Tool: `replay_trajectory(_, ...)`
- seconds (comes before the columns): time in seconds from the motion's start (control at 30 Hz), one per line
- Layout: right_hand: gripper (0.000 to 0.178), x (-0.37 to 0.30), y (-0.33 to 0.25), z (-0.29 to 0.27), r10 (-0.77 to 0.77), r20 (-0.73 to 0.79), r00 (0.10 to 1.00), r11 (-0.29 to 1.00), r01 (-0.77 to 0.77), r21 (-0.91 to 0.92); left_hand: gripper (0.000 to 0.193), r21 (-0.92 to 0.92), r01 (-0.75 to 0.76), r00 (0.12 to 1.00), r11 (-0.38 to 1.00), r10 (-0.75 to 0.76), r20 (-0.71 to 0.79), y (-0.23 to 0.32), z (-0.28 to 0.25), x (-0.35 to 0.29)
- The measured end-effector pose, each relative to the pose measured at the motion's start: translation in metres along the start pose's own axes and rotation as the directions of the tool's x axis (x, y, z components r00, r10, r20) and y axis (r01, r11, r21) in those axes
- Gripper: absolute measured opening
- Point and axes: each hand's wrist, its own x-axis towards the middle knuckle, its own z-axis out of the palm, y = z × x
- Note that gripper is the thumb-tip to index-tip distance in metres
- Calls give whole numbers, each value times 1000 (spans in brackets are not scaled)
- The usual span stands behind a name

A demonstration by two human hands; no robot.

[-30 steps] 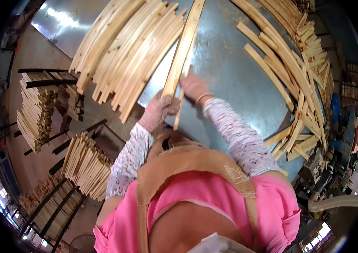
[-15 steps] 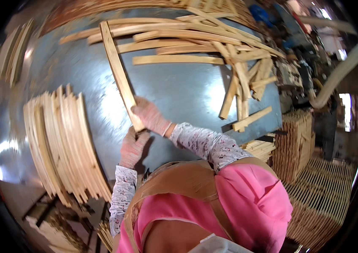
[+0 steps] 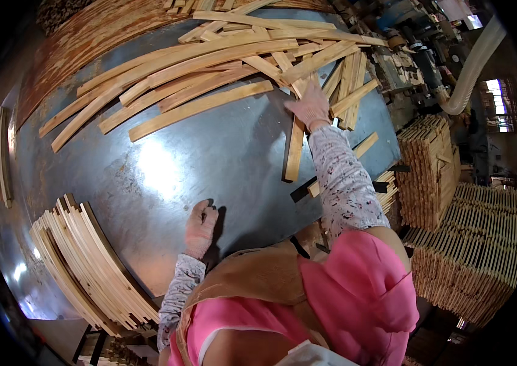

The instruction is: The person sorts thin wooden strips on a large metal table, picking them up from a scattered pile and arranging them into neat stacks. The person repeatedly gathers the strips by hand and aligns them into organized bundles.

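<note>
My right hand (image 3: 311,108), in a pale pinkish work glove, reaches over the jumbled right end of a pile of wooden strips (image 3: 222,60). Its thumb stands apart and its fingers stretch forward over the strips; whether they touch one cannot be told. A short strip (image 3: 294,152) runs out toward me from under this hand. Nearer my body, my left hand (image 3: 200,230), gloved alike, is held with curled fingers above the metal tabletop and nothing shows in it. At the left, a neat row of pale strips (image 3: 97,262) lies side by side.
The grey metal table (image 3: 234,177) bears the strips. Rough reddish boards (image 3: 82,58) lie along its far left edge. Tall stacks of slats (image 3: 466,244) stand on the right, close to the table. Behind them hangs a ribbed hose (image 3: 475,67) beside machinery.
The strip both hands held is out of them. My right hand has moved far and right to the pile. My left stays near my body. The view has shifted.
</note>
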Motion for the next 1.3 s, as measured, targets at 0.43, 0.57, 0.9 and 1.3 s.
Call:
replay_trajectory(0.43, 35, -154, -6, 62, -464, 156, 872, 865, 408, 292, 48, -140, 127, 974, 982, -97, 207, 80, 90, 104)
replay_trajectory(0.57, 47, -59, -17, 23, -99, 78, 992, 921, 61, 384, 44, 387, -3, 999, 922, -17, 49, 84, 58, 74)
replay_trajectory(0.9, 78, -50, -94, 59, -335, 500, 799, 927, 185, 325, 27, 669, -115, 982, 734, 183, -33, -49, -61, -157)
replay_trajectory(1.3, 96, -89, -168, 79, 14, 132, 991, 954, -52, 295, 63, 647, 680, 511, 344, 411, -755, -154, -172, -217)
